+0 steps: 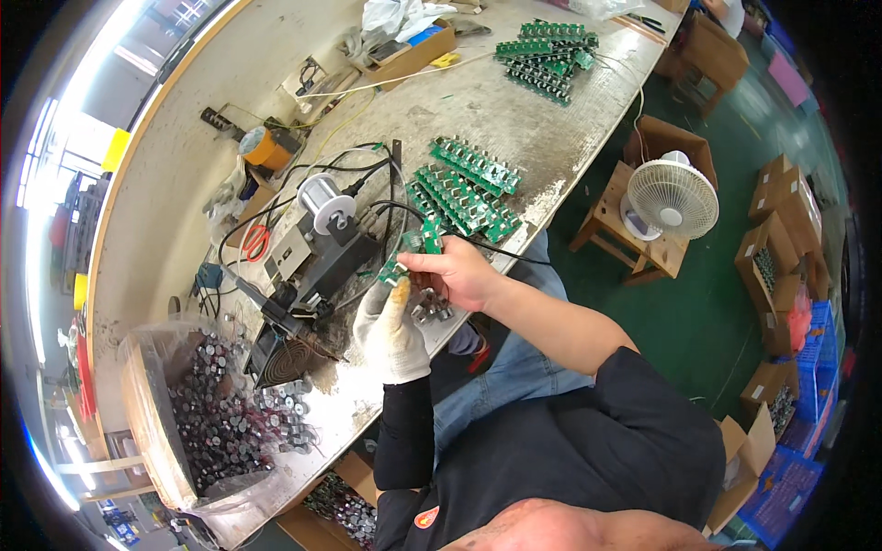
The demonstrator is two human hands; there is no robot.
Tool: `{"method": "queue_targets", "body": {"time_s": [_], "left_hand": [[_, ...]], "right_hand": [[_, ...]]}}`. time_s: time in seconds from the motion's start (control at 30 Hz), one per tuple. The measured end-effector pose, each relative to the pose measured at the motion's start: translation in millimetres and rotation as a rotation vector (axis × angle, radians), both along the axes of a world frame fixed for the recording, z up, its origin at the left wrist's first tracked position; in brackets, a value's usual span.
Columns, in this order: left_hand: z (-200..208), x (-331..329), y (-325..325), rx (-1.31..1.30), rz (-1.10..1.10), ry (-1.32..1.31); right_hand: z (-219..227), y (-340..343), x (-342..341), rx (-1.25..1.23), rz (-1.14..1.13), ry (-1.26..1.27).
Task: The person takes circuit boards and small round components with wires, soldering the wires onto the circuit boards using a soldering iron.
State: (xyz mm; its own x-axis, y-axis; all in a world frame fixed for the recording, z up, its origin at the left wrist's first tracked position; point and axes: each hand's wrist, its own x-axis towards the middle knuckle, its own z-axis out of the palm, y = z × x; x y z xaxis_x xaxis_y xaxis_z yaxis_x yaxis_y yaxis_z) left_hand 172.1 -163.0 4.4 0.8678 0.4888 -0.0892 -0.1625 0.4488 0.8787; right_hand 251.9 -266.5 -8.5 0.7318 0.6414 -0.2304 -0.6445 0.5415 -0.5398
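Observation:
My left hand (393,338), in a white glove with a stained thumb, pinches the near end of a narrow green circuit board (432,235). My bare right hand (457,273) grips the same board from the right, thumb on top. The fingers cover part of the board. Small silvery metal parts (432,308) show just below my hands; whether they are fixed to the board I cannot tell. Beyond my right hand lie several green boards (464,197) lined with metal parts. Left of my hands stands a dark stand holding a white solder spool (326,204).
A plastic-lined carton (152,418) of small round metal parts stands at the bench's left, some spilled beside it. More green boards (547,60) lie farther back. Cables cross the bench around an orange cup (264,147). A white fan (671,197) sits on a wooden stool at the right.

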Motion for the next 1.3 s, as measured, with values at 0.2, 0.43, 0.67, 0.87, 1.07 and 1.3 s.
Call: {"method": "queue_targets", "body": {"time_s": [0.2, 0.43, 0.67, 0.87, 1.07, 1.3], "left_hand": [[-7, 2, 9, -0.310, -0.209, 0.015], [-19, -4, -14, -0.013, -0.250, -0.177], [6, -19, -6, 0.405, -0.088, 0.101], [48, -90, 18, -0.139, 0.002, -0.055], [37, -184, 49, -0.031, 0.078, -0.053], [7, -286, 111, -0.135, 0.688, 0.224]], "right_hand": [[-24, -5, 15, 0.299, 0.246, 0.274], [15, -10, -16, -0.709, -0.047, -1.182], [32, -56, -19, -0.827, -0.101, -1.313], [-3, -90, 43, -0.860, -0.580, -0.938], [-27, -110, 109, -1.454, -0.455, -1.337], [-25, -115, 121, -1.710, -0.345, -1.402]]}}
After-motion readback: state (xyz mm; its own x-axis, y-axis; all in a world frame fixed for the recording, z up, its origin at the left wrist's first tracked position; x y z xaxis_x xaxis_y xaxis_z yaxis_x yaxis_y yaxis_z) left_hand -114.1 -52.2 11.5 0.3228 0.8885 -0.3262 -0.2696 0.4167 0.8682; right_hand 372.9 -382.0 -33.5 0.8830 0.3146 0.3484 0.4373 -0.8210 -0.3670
